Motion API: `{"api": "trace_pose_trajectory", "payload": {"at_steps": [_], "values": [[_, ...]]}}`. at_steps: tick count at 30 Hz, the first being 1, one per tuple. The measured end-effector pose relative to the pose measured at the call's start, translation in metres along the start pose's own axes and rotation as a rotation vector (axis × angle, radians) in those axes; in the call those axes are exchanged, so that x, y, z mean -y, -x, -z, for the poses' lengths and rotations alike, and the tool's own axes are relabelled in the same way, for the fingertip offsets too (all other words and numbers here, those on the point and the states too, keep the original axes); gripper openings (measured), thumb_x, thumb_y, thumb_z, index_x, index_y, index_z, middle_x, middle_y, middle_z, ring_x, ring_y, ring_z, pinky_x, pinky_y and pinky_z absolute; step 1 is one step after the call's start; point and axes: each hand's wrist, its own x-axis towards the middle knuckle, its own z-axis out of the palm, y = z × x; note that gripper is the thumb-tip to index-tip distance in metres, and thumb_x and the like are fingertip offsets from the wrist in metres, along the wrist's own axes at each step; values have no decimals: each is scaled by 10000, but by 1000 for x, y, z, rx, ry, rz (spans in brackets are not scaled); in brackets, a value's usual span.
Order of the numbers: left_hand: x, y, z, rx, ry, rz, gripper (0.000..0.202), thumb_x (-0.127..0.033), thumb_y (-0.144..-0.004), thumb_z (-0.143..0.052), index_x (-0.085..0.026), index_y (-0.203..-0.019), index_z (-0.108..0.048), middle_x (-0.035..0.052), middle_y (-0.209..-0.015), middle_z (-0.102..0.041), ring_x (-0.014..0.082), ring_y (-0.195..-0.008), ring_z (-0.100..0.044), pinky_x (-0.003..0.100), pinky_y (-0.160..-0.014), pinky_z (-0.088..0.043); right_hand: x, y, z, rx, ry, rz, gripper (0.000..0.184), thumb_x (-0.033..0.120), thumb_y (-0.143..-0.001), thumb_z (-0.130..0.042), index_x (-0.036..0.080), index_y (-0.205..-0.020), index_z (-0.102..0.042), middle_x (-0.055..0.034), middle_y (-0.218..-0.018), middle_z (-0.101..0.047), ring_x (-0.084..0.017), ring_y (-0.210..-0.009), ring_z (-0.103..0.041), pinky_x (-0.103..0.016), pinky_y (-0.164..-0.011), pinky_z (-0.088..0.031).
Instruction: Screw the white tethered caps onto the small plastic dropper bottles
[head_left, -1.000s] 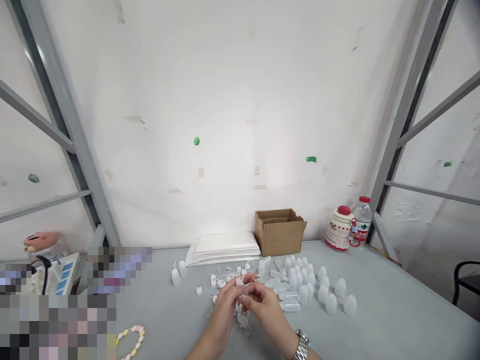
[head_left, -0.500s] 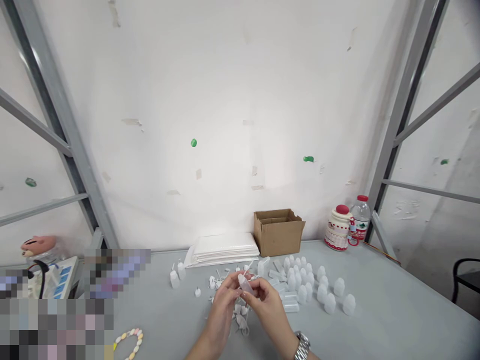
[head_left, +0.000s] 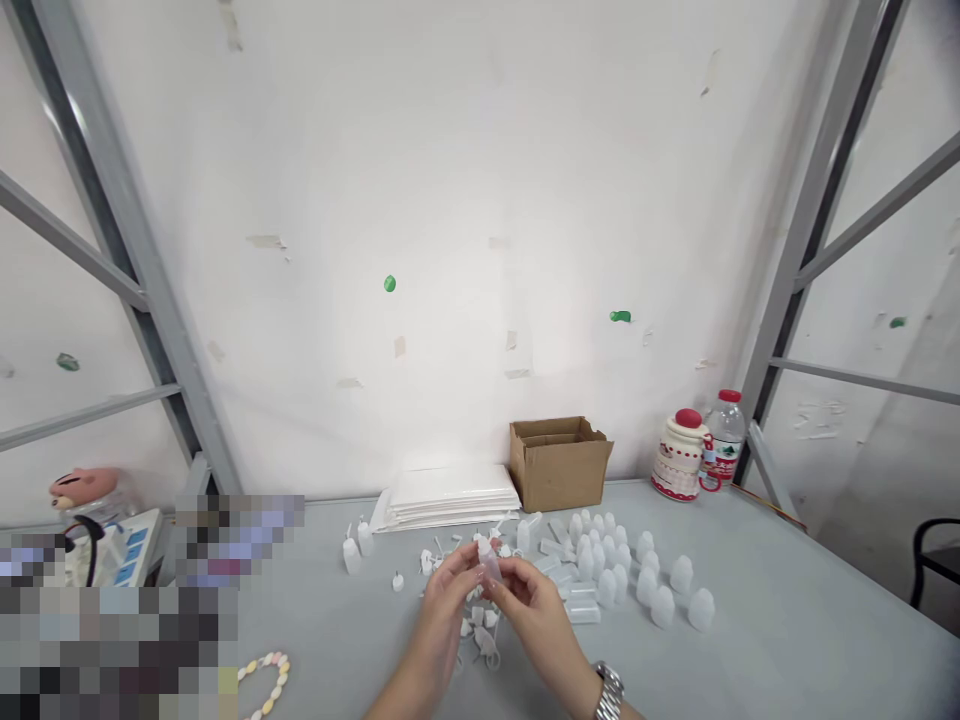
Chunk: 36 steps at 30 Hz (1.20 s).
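Note:
My left hand (head_left: 442, 612) and my right hand (head_left: 534, 612) meet above the grey table (head_left: 787, 640), both pinching one small translucent plastic bottle (head_left: 489, 560) held roughly upright between the fingertips. A silver watch (head_left: 609, 690) sits on my right wrist. Below and behind the hands lie several small white caps and nozzles (head_left: 450, 555). To the right stand and lie several more small translucent bottles (head_left: 622, 575).
A brown cardboard box (head_left: 560, 464) and a stack of white bags (head_left: 450, 495) sit against the wall. At the back right stand a red-lidded jar (head_left: 681, 456) and a water bottle (head_left: 724, 436). A bead bracelet (head_left: 264, 682) lies front left. Grey shelf posts rise on both sides.
Both hands have lifted the small bottle slightly and turned it more upright. The camera view shifted a little.

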Motion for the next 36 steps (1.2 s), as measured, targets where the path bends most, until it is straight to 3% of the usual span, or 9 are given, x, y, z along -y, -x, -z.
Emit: {"api": "trace_pose_trajectory", "payload": {"at_steps": [8, 15, 24, 36], "values": [[-4, 7, -9, 49, -41, -17, 304, -297, -653, -650, -171, -927, -691, 96, -1026, -675, 267, -1064, -527, 352, -930, -342, -5, 1, -2, -95, 36, 20, 262, 376, -635, -700, 180, -714, -544, 0, -677, -605, -158, -637, -559, -271, -604, -454], [-1, 1, 1, 88, -128, -18, 389, -373, -682, -639, -181, -1021, -655, 98, -1048, -665, 281, -1032, -532, 347, -821, -390, 3, 2, -2, 86, -113, -15, 312, 430, -699, -638, 175, -877, -626, -54, -820, -661, -209, -766, -609, -356, -748, -479], [-3, 6, -3, 97, -19, -5, 310, -301, -692, -594, -150, -948, -684, 101, -1054, -662, 278, -1137, -461, 378, -990, -280, 1, 2, 0, -15, 73, 33, 225, 380, -704, -643, 177, -778, -582, -30, -759, -641, -193, -737, -585, -310, -695, -462], [2, 4, 0, 128, 2, -21, 299, -341, -699, -581, -158, -905, -696, 93, -995, -682, 289, -1072, -513, 397, -951, -331, 1, 4, 0, -113, 274, 61, 168, 335, -684, -648, 187, -722, -578, -28, -733, -613, -188, -698, -546, -294, -663, -439]]}}
